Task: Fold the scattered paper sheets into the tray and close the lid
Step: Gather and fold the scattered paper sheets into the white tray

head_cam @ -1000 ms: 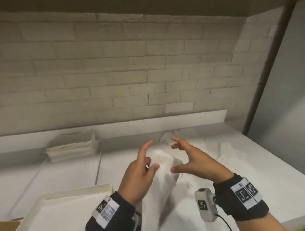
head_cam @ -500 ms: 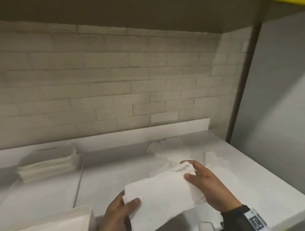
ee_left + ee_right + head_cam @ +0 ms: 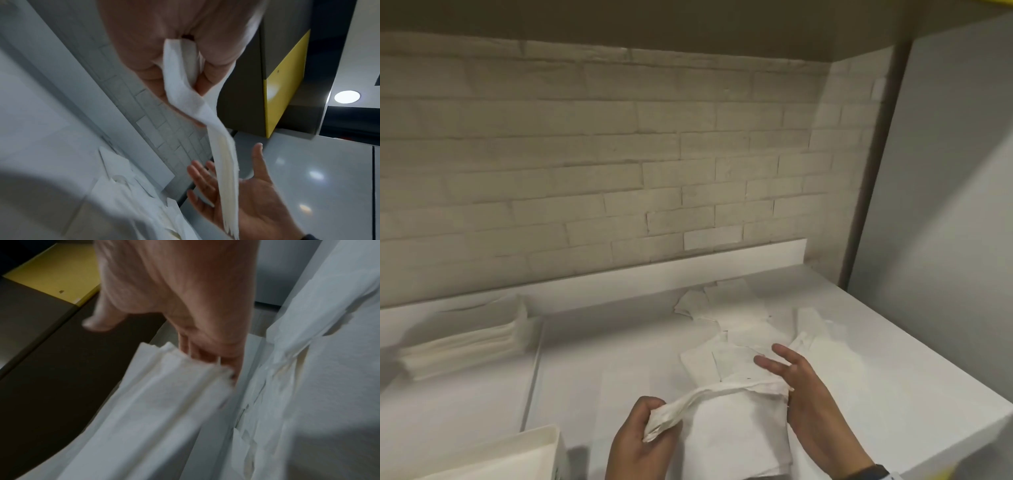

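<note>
A white paper sheet (image 3: 736, 435) hangs folded between my hands above the counter, its top edge bunched into a narrow band. My left hand (image 3: 650, 421) pinches the band's left end between thumb and curled fingers; the left wrist view shows the paper (image 3: 197, 107) running out of that pinch. My right hand (image 3: 791, 380) is flat against the right end, fingers straight and thumb apart, with the paper (image 3: 164, 402) lying across the palm. Several loose sheets (image 3: 739, 325) lie scattered behind. A corner of the white tray (image 3: 548, 442) shows at the lower left.
A stack of white paper (image 3: 465, 346) sits at the back left by the brick wall. A grey panel (image 3: 945, 240) closes the counter's right side. The counter's front right edge (image 3: 969, 421) runs near my right forearm.
The sheet, held spread between both hands half a second ago, now hangs doubled over with its top gathered. My right hand's fingers have straightened. A second ago my hands had just met at it.
</note>
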A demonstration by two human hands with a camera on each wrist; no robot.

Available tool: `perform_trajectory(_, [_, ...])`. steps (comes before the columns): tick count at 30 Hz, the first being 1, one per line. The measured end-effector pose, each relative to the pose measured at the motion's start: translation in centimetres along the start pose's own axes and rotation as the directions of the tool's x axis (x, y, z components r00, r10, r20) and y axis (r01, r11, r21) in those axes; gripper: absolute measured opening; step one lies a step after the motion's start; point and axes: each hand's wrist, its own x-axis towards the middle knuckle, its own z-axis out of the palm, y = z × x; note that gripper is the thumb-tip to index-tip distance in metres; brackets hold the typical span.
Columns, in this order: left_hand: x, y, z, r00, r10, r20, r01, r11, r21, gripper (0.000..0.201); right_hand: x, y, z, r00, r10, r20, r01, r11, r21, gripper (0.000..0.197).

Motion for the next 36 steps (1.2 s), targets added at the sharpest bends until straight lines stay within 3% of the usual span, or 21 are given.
perform_trajectory(2, [-0.3, 0.0, 0.1, 0.999, 0.012, -0.048, -0.011, 1.000, 0.006, 0.026, -0.2, 0.5, -0.1, 0.993, 0.075, 0.090, -0.075, 0.997, -0.007, 0.116])
perform_trajectory(4, [-0.4, 0.1, 0.2, 0.997, 0.050, -0.059, -0.049, 0.999, 0.005, 0.027, -0.3, 1.2, -0.2, 0.987, 0.102, 0.122, -0.090, 0.991, -0.100, 0.108])
perform_trajectory(6, [-0.6, -0.1, 0.2, 0.995, 0.092, -0.035, -0.092, 0.996, 0.003, 0.023, -0.5, 1.2, 0.4, 0.994, 0.085, 0.075, -0.073, 0.985, -0.156, 0.088])
perform_trajectory(10, [-1.0, -0.4, 0.1, 0.997, 0.075, -0.021, -0.075, 0.997, 0.021, 0.024, -0.3, 0.1, 1.7, 0.997, -0.033, -0.067, 0.029, 0.998, -0.048, 0.049])
perform_trajectory(11, [-0.9, -0.8, 0.2, 0.997, 0.067, -0.029, -0.065, 0.996, 0.057, 0.033, -0.3, 0.0, 1.9, 0.992, -0.051, -0.116, 0.047, 0.998, -0.039, 0.036])
perform_trajectory(13, [-0.9, -1.2, 0.3, 0.998, 0.052, -0.043, -0.048, 0.994, 0.094, 0.040, -0.2, 0.1, 2.0, 0.975, -0.015, -0.221, 0.013, 1.000, -0.010, 0.024])
perform_trajectory(14, [-1.0, -1.2, 0.3, 0.998, 0.051, -0.038, -0.047, 0.995, 0.089, 0.030, -0.3, 0.2, 2.1, 0.971, 0.028, -0.238, -0.024, 0.999, 0.021, 0.022])
perform_trajectory(15, [-1.1, -1.0, 0.2, 0.998, 0.042, -0.036, -0.039, 0.996, 0.079, 0.020, -0.4, 0.3, 2.1, 0.971, 0.079, -0.227, -0.070, 0.996, 0.048, 0.028])
perform_trajectory(18, [-1.3, -1.2, -0.3, 0.997, 0.065, -0.033, -0.063, 0.995, 0.073, 0.022, 0.0, 1.0, 1.5, 0.980, 0.144, -0.135, -0.154, 0.986, -0.067, 0.098])
perform_trajectory(19, [-1.2, -1.3, -0.3, 0.998, 0.050, -0.036, -0.047, 0.996, 0.078, 0.017, 0.1, 1.1, 1.5, 0.983, 0.121, -0.139, -0.137, 0.984, -0.116, 0.105])
perform_trajectory(21, [-1.2, -1.3, -0.2, 0.999, 0.007, -0.041, -0.004, 0.997, 0.078, 0.013, 0.0, 0.8, 1.3, 0.988, 0.076, -0.132, -0.097, 0.982, -0.162, 0.094])
perform_trajectory(23, [-1.4, -0.9, -0.8, 0.999, 0.001, -0.052, 0.002, 0.998, 0.062, 0.015, 0.0, 0.2, 1.4, 0.988, 0.118, -0.099, -0.126, 0.989, -0.081, 0.067])
perform_trajectory(24, [-1.6, -0.5, -1.3, 0.999, -0.001, -0.041, 0.003, 0.998, 0.057, 0.017, -0.1, 0.2, 1.5, 0.985, 0.172, -0.022, -0.173, 0.985, -0.023, 0.059])
perform_trajectory(26, [-1.9, 0.3, -3.0, 0.999, 0.021, -0.027, -0.020, 0.999, 0.050, 0.026, -0.4, -0.1, 2.5, 0.958, 0.226, 0.177, -0.222, 0.974, -0.040, 0.062])
perform_trajectory(28, [-2.4, 1.3, -5.4, 0.982, 0.099, -0.159, -0.087, 0.993, 0.079, 0.027, -0.7, -0.4, 4.6, 0.937, 0.166, 0.309, -0.154, 0.986, -0.063, 0.055])
perform_trajectory(32, [-3.4, 4.2, -10.7, 0.912, 0.313, -0.267, -0.248, 0.936, 0.251, 0.020, -0.5, -0.6, 11.8, 0.967, -0.036, 0.252, 0.070, 0.989, -0.130, 0.032])
perform_trajectory(36, [-2.6, 4.4, -19.0, 0.826, 0.374, -0.422, -0.154, 0.869, 0.470, 0.024, -0.4, 0.5, 20.6, 0.950, -0.106, 0.295, 0.194, 0.938, -0.287, 0.035])
